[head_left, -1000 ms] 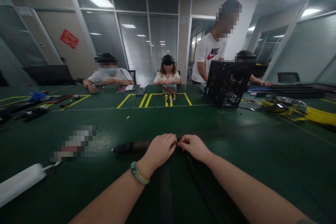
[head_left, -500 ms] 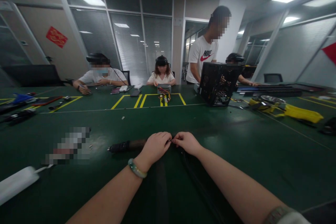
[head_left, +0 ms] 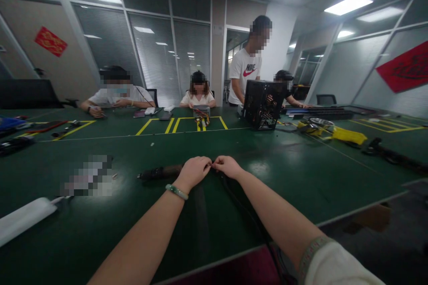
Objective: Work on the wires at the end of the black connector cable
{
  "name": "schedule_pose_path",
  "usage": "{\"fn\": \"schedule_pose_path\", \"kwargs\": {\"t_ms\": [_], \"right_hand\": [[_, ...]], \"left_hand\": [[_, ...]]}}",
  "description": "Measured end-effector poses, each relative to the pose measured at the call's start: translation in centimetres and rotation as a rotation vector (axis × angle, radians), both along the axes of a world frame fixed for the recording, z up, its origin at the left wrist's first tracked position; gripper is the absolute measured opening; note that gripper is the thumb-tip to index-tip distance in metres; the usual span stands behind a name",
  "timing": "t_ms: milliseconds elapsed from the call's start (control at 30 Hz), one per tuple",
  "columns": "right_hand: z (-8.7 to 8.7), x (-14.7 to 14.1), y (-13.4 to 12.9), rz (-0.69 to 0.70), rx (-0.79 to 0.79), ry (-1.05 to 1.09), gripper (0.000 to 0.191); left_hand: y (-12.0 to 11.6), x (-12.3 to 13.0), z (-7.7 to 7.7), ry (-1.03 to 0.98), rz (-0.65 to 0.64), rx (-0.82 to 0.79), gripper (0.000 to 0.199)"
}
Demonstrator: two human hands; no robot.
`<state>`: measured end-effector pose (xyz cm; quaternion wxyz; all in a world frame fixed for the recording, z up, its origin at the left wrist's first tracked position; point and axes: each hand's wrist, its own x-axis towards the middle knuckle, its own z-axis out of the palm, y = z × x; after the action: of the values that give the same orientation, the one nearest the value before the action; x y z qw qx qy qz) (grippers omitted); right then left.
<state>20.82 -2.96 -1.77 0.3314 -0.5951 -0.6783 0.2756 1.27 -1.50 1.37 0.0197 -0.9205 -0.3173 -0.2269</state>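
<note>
A dark, slim electric screwdriver (head_left: 160,172) lies across the green table, its metal tip pointing left. My left hand (head_left: 194,170) is closed over its right end, with thumb and fingers meeting near a small shiny part. Close against those fingertips, my right hand (head_left: 228,166) is closed in a pinch. What sits between its fingers is too small and covered to make out. From beneath my right hand a black cable (head_left: 236,196) runs down toward the table's near edge.
On the left lie a white power strip (head_left: 26,220) and a blurred-out item (head_left: 90,176). Across the table (head_left: 301,178) are a black computer case (head_left: 262,104), a power supply (head_left: 201,112) with wires and a yellow tool (head_left: 347,135). Several people work at the far side.
The camera view has turned right and tilted, bringing the table's near edge into sight. Both hands keep their closed hold at the screwdriver's right end.
</note>
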Motion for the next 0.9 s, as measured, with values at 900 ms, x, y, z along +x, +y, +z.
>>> {"fn": "schedule_pose_path", "kwargs": {"t_ms": [900], "right_hand": [[0.1, -0.3, -1.0, -0.066, 0.049, -0.015, 0.012]], "left_hand": [[0.1, -0.3, 0.0, 0.017, 0.056, -0.025, 0.012]]}}
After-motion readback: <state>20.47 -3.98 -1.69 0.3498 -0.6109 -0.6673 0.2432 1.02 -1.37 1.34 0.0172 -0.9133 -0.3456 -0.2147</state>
